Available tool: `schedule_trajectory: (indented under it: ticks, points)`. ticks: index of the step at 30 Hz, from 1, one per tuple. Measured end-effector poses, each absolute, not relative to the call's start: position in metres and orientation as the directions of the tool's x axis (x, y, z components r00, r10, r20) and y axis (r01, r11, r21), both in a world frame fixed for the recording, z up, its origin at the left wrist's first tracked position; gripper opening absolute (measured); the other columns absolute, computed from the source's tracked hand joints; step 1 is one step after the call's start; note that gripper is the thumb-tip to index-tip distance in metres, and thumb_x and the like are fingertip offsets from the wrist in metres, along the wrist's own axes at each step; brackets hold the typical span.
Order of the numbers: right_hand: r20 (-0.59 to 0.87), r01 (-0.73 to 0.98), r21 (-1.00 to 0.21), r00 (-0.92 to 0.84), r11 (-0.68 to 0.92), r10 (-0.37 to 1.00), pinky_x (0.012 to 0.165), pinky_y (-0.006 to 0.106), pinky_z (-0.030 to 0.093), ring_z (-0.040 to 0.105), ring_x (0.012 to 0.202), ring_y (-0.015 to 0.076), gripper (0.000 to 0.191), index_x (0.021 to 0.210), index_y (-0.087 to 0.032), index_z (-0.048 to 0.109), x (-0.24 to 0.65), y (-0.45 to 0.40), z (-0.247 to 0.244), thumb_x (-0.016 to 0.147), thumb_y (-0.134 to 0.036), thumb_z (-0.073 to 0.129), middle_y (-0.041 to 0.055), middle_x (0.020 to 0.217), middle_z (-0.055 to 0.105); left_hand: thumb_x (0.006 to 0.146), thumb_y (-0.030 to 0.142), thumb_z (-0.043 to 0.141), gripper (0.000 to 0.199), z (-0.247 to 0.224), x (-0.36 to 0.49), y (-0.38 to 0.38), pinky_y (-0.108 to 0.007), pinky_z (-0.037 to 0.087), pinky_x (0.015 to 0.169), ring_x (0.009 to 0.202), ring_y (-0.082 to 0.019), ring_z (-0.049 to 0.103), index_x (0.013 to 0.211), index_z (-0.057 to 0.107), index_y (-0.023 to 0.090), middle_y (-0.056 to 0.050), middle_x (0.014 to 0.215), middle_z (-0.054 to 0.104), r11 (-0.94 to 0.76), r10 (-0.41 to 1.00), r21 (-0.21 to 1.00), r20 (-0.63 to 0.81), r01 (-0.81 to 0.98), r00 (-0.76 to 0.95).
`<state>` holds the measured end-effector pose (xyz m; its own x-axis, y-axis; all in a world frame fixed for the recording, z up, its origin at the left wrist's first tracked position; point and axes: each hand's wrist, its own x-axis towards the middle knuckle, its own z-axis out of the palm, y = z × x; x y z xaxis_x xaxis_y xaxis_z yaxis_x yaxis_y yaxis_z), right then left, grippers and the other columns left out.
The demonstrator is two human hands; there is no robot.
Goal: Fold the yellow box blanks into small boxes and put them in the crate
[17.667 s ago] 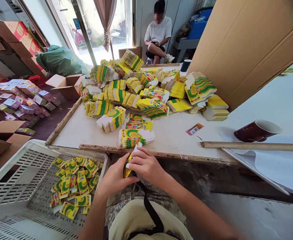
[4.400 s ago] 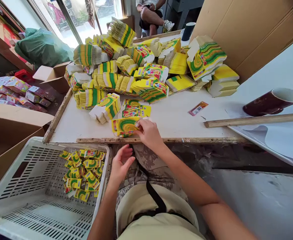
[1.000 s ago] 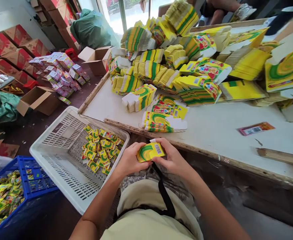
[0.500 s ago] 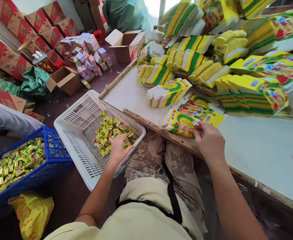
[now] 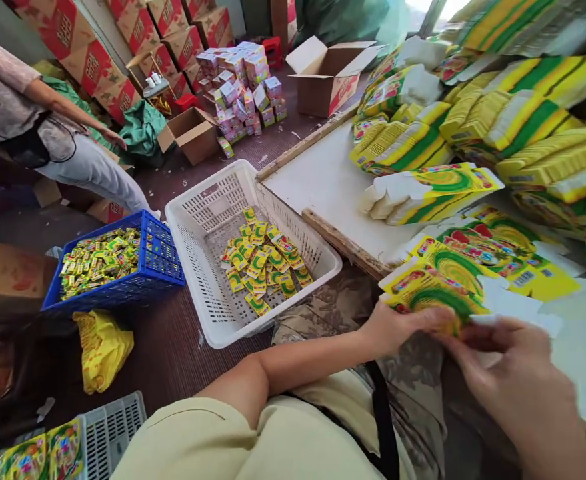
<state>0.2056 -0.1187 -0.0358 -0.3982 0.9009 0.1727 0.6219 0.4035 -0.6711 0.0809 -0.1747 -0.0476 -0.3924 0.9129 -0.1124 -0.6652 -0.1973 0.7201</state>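
Over my lap, at the table's front edge, both hands grip one yellow-and-green printed carton (image 5: 453, 323). My left hand (image 5: 393, 328) is closed on its left end, thumb along the top. Fingers and thumb of my right hand (image 5: 515, 363) pinch its right end by the white flaps; blur hides the exact grip. Just beyond lie more flattened cartons (image 5: 437, 267), overlapping in a pile with white flaps sticking out. To the left, a white plastic basket (image 5: 193, 267) holds small yellow-green packets (image 5: 260, 257) in a loose heap.
Stacked carton bundles (image 5: 513, 120) crowd the back of the white table (image 5: 303, 173), which has a wooden edge strip (image 5: 343, 240). A blue crate (image 5: 160, 257) of small packets and a yellow bag (image 5: 100, 353) stand left. Another person (image 5: 47, 120) stands beyond, near open cardboard boxes (image 5: 193, 137).
My left hand has left the basket and come across to the table edge, joining my right hand at a carton. The view has swung left, bringing the other person's body into sight.
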Motion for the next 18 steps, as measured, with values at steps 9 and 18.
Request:
schedule_trajectory:
  ticks: [9,18]
  points:
    - [-0.211,0.114,-0.977,-0.444,-0.178,0.871,0.070,0.026,0.052,0.062,0.074,0.0151,0.044,0.084,-0.023,0.059,0.193,-0.171,-0.035,0.049,-0.027,0.084,-0.0019,0.080,0.065,0.050,0.068,0.078,0.059,-0.037,0.084,-0.171,-0.040,0.052,0.077,0.080,-0.025,0.064,0.079,0.063,0.019,-0.007,0.078,0.064,-0.277,0.814,0.566,-0.291,-0.776,-0.503]
    - [-0.109,0.159,-0.984,-0.215,-0.076,0.971,0.080,0.041,0.051,0.059,0.072,0.0190,0.047,0.095,-0.024,0.067,0.190,-0.161,-0.044,0.054,-0.038,0.085,-0.0004,0.083,0.065,0.043,0.080,0.077,0.077,-0.032,0.076,-0.186,-0.028,0.040,0.069,0.067,-0.011,0.046,0.085,0.055,0.019,0.002,0.076,0.053,-0.178,0.855,0.789,-0.172,-0.588,-0.490]
